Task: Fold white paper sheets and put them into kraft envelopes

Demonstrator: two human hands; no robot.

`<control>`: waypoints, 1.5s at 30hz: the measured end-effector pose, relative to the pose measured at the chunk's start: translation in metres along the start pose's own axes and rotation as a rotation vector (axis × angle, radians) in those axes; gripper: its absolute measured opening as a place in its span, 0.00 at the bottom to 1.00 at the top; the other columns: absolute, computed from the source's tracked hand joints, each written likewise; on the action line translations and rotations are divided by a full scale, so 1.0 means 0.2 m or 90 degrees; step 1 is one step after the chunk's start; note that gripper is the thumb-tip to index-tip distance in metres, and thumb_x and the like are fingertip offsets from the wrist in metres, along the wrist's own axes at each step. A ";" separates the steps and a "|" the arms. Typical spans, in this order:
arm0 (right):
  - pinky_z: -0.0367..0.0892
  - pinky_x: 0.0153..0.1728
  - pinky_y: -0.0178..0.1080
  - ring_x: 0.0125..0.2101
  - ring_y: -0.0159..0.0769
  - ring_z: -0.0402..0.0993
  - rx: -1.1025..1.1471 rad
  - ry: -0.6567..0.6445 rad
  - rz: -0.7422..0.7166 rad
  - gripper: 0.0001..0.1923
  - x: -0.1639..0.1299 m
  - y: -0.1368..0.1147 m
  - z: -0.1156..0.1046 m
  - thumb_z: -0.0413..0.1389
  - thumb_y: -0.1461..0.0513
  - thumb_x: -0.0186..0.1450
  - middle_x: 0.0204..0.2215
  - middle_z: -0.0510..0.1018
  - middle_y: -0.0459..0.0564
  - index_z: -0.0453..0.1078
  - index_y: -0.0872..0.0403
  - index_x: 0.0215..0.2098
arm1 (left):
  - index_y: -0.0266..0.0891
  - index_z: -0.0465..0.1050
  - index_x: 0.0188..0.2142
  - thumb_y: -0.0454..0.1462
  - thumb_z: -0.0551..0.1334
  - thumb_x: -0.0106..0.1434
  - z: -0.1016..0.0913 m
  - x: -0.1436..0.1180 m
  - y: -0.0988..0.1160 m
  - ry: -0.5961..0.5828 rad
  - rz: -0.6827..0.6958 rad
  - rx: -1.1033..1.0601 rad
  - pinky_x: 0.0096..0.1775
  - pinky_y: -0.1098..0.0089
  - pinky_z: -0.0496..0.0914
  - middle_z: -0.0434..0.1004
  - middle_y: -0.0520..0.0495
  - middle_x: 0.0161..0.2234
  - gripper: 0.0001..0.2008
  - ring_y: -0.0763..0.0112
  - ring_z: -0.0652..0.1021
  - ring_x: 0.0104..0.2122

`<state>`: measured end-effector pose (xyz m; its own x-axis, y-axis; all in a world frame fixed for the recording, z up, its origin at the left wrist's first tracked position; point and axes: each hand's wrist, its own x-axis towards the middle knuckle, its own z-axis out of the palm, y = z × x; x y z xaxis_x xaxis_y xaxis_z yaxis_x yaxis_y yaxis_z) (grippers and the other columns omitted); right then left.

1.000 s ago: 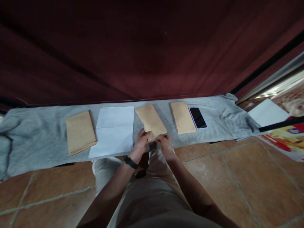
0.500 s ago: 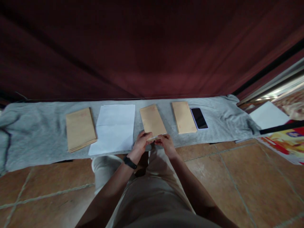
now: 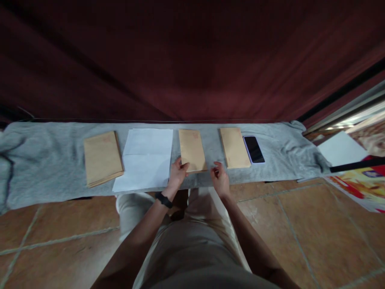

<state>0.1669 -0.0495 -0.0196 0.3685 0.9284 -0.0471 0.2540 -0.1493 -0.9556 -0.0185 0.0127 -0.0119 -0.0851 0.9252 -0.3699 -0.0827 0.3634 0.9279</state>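
A brown paper envelope (image 3: 193,149) lies in the middle of the grey cloth, its lower edge towards me and faint red print near its top. My left hand (image 3: 178,174), with a dark band on the wrist, grips its lower left corner, thumb on top. To the right of that envelope, my right hand (image 3: 221,180) is apart from it, fingers loosely bent and spread, holding nothing. A stack of brown envelopes (image 3: 235,147) lies just beyond the right hand. White paper sheets (image 3: 146,158) lie on the left hand's other side.
Another pile of brown envelopes (image 3: 103,157) overlaps the sheets' left side. A phone (image 3: 254,149) lies at the right. The grey cloth (image 3: 54,160) covers a long, narrow surface before a dark red curtain (image 3: 192,72). Below is a tiled floor (image 3: 279,224).
My right hand has let go of the envelope's lower edge and moved right. The envelope has turned straighter and lies flatter, its bottom shifted left. My left hand stays at its corner.
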 end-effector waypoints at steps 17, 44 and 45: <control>0.63 0.58 0.49 0.58 0.45 0.68 -0.313 -0.159 -0.344 0.17 0.11 0.07 0.05 0.54 0.63 0.70 0.56 0.74 0.54 0.71 0.50 0.57 | 0.40 0.63 0.65 0.40 0.61 0.67 -0.13 -0.13 -0.01 -0.010 0.401 0.706 0.59 0.54 0.67 0.66 0.33 0.64 0.27 0.46 0.69 0.60; 0.63 0.59 0.49 0.58 0.44 0.68 -0.328 -0.151 -0.348 0.16 0.11 0.07 0.06 0.51 0.62 0.72 0.57 0.74 0.53 0.71 0.49 0.57 | 0.37 0.69 0.61 0.29 0.50 0.68 -0.23 -0.09 -0.04 -0.163 0.465 0.806 0.60 0.50 0.65 0.68 0.31 0.63 0.24 0.49 0.69 0.62; 0.63 0.59 0.49 0.58 0.44 0.68 -0.323 -0.151 -0.349 0.17 0.11 0.06 0.06 0.51 0.62 0.73 0.58 0.73 0.53 0.71 0.49 0.57 | 0.37 0.69 0.61 0.30 0.51 0.68 -0.23 -0.09 -0.04 -0.158 0.469 0.796 0.60 0.51 0.65 0.69 0.32 0.62 0.23 0.50 0.70 0.61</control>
<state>0.1673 -0.0269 -0.0365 -0.1138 0.9536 0.2786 0.7432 0.2678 -0.6132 -0.0616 -0.0113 -0.0153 0.4527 0.8871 0.0900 0.8066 -0.4505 0.3826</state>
